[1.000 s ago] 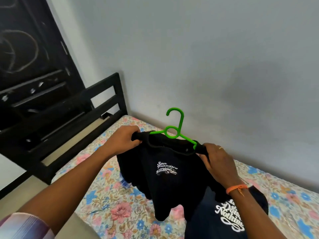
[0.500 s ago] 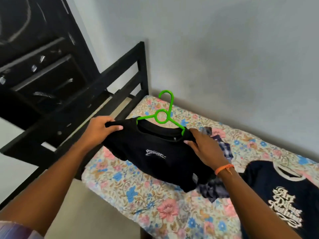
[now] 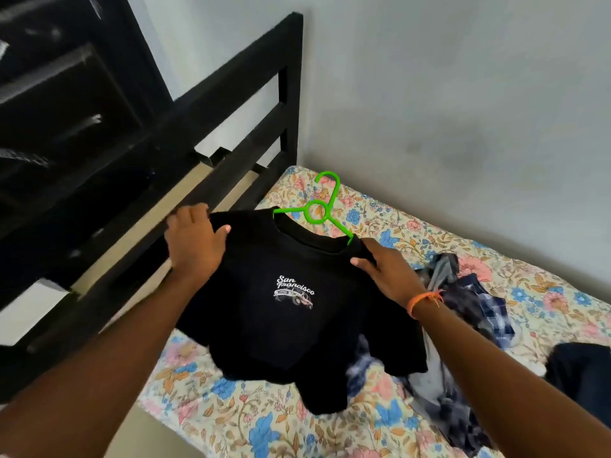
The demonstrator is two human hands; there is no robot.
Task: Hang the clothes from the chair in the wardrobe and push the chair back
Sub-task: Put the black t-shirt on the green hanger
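While the left hand point(image 3: 195, 242) is gripping one shoulder of a black T-shirt point(image 3: 291, 312), thumb lying on the front of the cloth, the right hand point(image 3: 385, 269) is pinching the other shoulder, an orange band point(image 3: 423, 300) sitting on its wrist. Both hands are holding the shirt up over the bed point(image 3: 380, 219), its lower edge trailing on the flowered sheet. A green hanger point(image 3: 322, 209) is sticking out of the collar, hook pointing toward the wall point(image 3: 446, 94). Beside the right arm, a heap of checked clothes point(image 3: 469, 312) is lying on the sheet. Behind the left hand, the black bed frame point(image 3: 231, 104) is standing.
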